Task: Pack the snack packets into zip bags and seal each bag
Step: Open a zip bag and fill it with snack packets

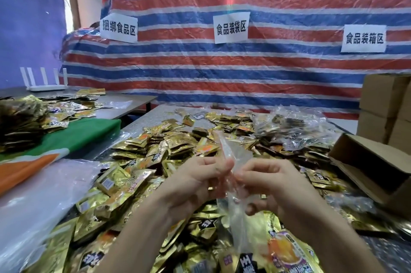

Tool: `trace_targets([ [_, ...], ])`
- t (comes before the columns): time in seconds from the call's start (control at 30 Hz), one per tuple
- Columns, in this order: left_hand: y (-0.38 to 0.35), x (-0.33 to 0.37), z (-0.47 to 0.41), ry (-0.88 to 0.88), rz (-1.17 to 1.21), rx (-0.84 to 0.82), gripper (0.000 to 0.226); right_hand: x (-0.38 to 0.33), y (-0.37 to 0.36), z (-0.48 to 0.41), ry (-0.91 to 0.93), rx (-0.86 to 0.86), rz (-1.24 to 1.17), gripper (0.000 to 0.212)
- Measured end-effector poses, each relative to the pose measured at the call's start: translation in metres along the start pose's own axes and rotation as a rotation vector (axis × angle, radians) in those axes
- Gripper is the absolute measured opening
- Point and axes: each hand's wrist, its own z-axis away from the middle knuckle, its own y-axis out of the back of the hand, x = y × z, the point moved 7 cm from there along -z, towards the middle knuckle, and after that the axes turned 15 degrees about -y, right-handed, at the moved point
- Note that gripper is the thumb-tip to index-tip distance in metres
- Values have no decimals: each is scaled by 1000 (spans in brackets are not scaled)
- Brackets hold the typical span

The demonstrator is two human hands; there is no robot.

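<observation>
Head: left hand and right hand pinch zip bag edge above packets.

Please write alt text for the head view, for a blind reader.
The left hand and right hand pinch the top of a clear zip bag over a heap of gold snack packets. An open cardboard box stands right, a striped tarp behind.

Makeshift food-packing workshop: striped tarp as far wall with paper zone signs, table heaped with gold snack packets, cardboard boxes stacked right.
</observation>
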Motion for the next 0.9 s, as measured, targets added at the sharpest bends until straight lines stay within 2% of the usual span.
trace_targets([
  [0.2,-3,16,21,14,-289,25,20,22,7,15,15,270,-20,34],
  [0.33,18,43,43,62,-479,157,32,19,42,44,90,511,-114,33],
  [0.43,25,63,59,55,-763,197,27,11,40,60,117,552,92,35],
  [0.6,14,97,72,92,-1261,101,36,-10,25,80,106,650,499,24],
  [0.67,3,114,74,13,-1380,103,38,-15,18,84,60,623,552,22],
  [0.73,-15,123,74,-50,-1342,52,36,-16,3,83,12,521,579,18],
  [0.83,-47,113,73,33,-1160,-223,28,-24,-30,78,52,406,830,76],
  [0.87,-54,111,73,55,-1174,-299,27,-26,-38,74,78,381,891,87],
  [0.9,-59,111,73,53,-1205,-331,27,-27,-45,71,88,358,915,84],
])
